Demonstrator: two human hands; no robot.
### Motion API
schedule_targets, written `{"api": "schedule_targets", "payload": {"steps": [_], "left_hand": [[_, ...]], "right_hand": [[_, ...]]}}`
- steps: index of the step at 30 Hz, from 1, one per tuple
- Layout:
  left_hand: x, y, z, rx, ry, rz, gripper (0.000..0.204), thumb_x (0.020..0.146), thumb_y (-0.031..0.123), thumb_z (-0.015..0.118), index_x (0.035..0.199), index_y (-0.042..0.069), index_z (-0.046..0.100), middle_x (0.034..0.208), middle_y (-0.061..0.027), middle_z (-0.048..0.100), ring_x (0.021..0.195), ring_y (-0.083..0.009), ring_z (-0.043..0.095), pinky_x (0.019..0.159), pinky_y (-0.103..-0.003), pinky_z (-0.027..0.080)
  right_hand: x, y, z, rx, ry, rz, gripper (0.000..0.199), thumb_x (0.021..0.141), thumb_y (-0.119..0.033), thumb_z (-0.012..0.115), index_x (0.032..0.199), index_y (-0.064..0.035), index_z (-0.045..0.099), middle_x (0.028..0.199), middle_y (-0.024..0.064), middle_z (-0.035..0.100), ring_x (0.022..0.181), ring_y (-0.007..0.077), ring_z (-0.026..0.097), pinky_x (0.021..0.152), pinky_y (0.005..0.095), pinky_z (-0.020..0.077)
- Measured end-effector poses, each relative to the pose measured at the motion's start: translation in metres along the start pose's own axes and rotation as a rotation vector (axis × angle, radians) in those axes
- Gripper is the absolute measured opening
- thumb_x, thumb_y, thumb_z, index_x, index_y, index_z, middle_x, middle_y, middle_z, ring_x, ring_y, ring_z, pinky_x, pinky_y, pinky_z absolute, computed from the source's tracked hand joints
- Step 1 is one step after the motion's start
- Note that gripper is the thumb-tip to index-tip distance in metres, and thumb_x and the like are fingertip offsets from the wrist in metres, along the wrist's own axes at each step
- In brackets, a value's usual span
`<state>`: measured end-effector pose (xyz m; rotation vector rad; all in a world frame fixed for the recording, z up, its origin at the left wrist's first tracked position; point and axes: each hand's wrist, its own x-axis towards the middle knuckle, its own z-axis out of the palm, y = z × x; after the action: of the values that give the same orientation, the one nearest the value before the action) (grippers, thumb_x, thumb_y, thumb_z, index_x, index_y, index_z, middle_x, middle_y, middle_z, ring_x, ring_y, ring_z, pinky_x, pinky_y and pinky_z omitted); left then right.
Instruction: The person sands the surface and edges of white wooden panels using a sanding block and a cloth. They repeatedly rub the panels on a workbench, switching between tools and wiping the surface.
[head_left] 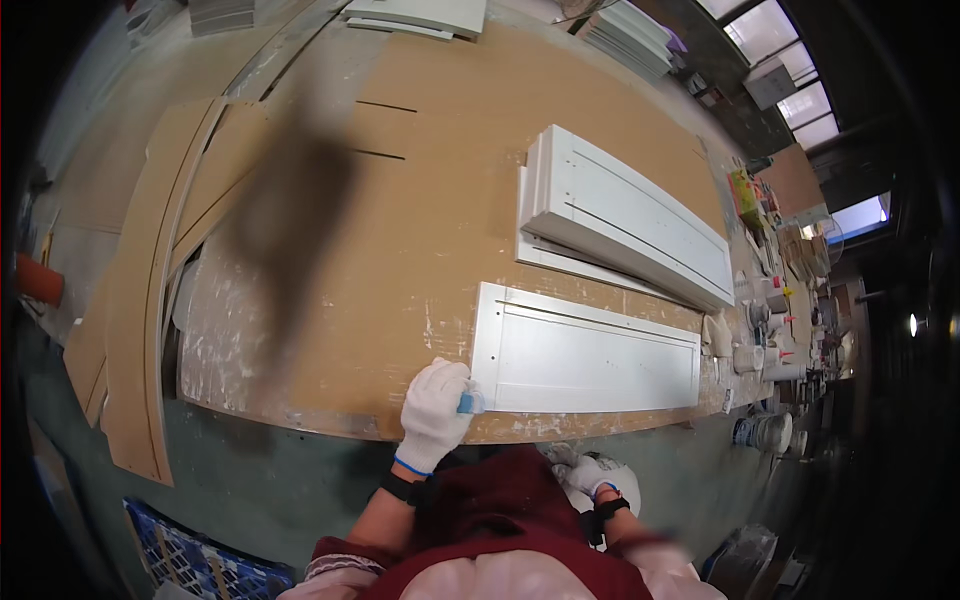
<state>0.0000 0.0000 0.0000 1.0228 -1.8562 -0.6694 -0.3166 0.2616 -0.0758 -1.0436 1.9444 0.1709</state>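
The left hand [436, 405] wears an off-white knit glove, its surface ribbed and slightly fuzzy, finished at the wrist with a thin blue edge [414, 467]. Just beyond that sits a plain black band [402, 488]. The right hand [603, 474] is dressed much the same: pale knit glove, narrow blue trim, and a dark wristband [609, 507] of its own. A deep maroon garment [495, 495] covers the front of the body, with pale pink cloth [485, 578] at the chest. The left sleeve [345, 564] is maroon crossed by a light patterned strip (too small to make out the motif), while the right sleeve [672, 572] shows blurred maroon and pale pink.
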Motion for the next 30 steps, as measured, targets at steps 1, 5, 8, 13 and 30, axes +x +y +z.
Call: {"api": "schedule_targets", "payload": {"steps": [1, 5, 8, 13, 30], "left_hand": [[-0.001, -0.002, 0.000, -0.002, 0.011, 0.011, 0.018, 0.068, 0.006, 0.072, 0.081, 0.008, 0.059, 0.091, -0.0086, 0.065, 0.092, -0.0310, 0.062, 0.088, -0.041, 0.050], [0.007, -0.001, -0.002, 0.046, 0.007, 0.071, 0.021, 0.066, 0.005, 0.073, 0.082, 0.008, 0.059, 0.089, -0.0086, 0.064, 0.088, -0.0310, 0.061, 0.082, -0.040, 0.050], [0.006, 0.006, -0.004, 0.068, -0.030, 0.014, 0.025, 0.063, 0.004, 0.073, 0.083, 0.008, 0.059, 0.087, -0.0082, 0.063, 0.087, -0.0308, 0.061, 0.078, -0.039, 0.050], [0.000, 0.008, 0.003, 0.070, 0.018, 0.083, 0.025, 0.063, 0.003, 0.073, 0.083, 0.008, 0.059, 0.088, -0.0079, 0.064, 0.087, -0.0308, 0.061, 0.078, -0.040, 0.050], [0.027, 0.043, 0.024, -0.010, 0.258, -0.758, 0.015, 0.076, 0.015, 0.073, 0.086, 0.008, 0.064, 0.074, -0.0015, 0.062, 0.067, -0.0146, 0.059, 0.067, -0.031, 0.049]], "right_hand": [[-0.002, 0.008, 0.002, 0.053, 0.032, 0.001, 0.051, 0.084, -0.040, 0.065, 0.124, -0.0086, 0.061, 0.122, 0.0166, 0.063, 0.116, 0.0287, 0.058, 0.098, 0.0356, 0.0440], [0.003, 0.041, 0.009, 0.268, 0.108, -0.085, 0.045, 0.084, -0.039, 0.063, 0.117, -0.0079, 0.065, 0.113, 0.0168, 0.067, 0.108, 0.0335, 0.062, 0.092, 0.0388, 0.0479], [-0.044, -0.007, -0.043, 0.355, 0.189, 0.114, 0.042, 0.085, -0.036, 0.063, 0.115, -0.0068, 0.066, 0.102, 0.0128, 0.070, 0.085, 0.0234, 0.066, 0.077, 0.0335, 0.0512], [-0.088, 0.003, -0.083, 0.723, 0.206, 0.166, 0.026, 0.087, -0.029, 0.062, 0.097, -0.0053, 0.065, 0.081, 0.0028, 0.063, 0.068, 0.0115, 0.057, 0.062, 0.0261, 0.0484], [-0.002, 0.087, -0.357, -0.112, 1.155, -0.304, 0.047, 0.089, -0.025, 0.060, 0.129, -0.0019, 0.055, 0.129, 0.0214, 0.055, 0.121, 0.0352, 0.050, 0.102, 0.0411, 0.0397]]}}
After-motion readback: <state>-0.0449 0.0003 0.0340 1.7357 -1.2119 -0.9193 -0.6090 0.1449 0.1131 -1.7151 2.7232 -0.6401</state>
